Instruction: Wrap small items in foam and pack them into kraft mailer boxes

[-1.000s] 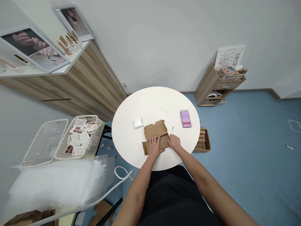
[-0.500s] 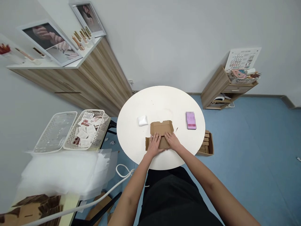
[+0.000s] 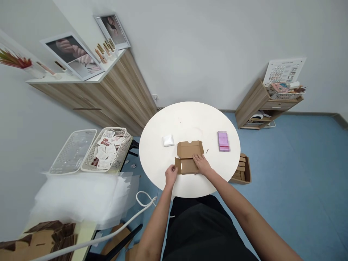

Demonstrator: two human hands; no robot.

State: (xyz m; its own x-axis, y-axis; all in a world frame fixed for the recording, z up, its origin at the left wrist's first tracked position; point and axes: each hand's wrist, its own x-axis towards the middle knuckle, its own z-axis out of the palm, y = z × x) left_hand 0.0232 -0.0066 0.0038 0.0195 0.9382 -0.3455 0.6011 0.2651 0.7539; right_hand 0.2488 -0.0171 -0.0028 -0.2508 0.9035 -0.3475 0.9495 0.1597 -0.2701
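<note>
Starting at the far left, a pile of flattened cardboard point(image 3: 46, 241) is lying on a pale tabletop, with a sheet of white packing foam point(image 3: 81, 197) bunching up just beyond it. A clear lattice tray point(image 3: 73, 151) is sitting right beside a white mesh basket point(image 3: 122, 146), and that basket is carrying a heap of printed nail cards point(image 3: 103, 154). A white cable point(image 3: 127, 219) is running low past the round white table point(image 3: 187, 119).

On the table, a small white packet point(image 3: 168, 140) is lying above the left hand point(image 3: 171, 175). That hand is hovering at the near edge, fingers bunched, just beside the flap of the kraft cardboard box point(image 3: 189, 157) and gripping nothing. The box is lying opened out near the table's near edge, between the two hands, which are apart. The right hand point(image 3: 201, 164) is pressing flat on its right side.

Further right, a blurred pink package point(image 3: 223, 141) is lying on the table, a carton of flat kraft boxes point(image 3: 243, 170) is sitting on the blue floor, and a wooden cabinet point(image 3: 251, 103) is standing against the wall, a nail chart point(image 3: 284, 71) propped on top.
</note>
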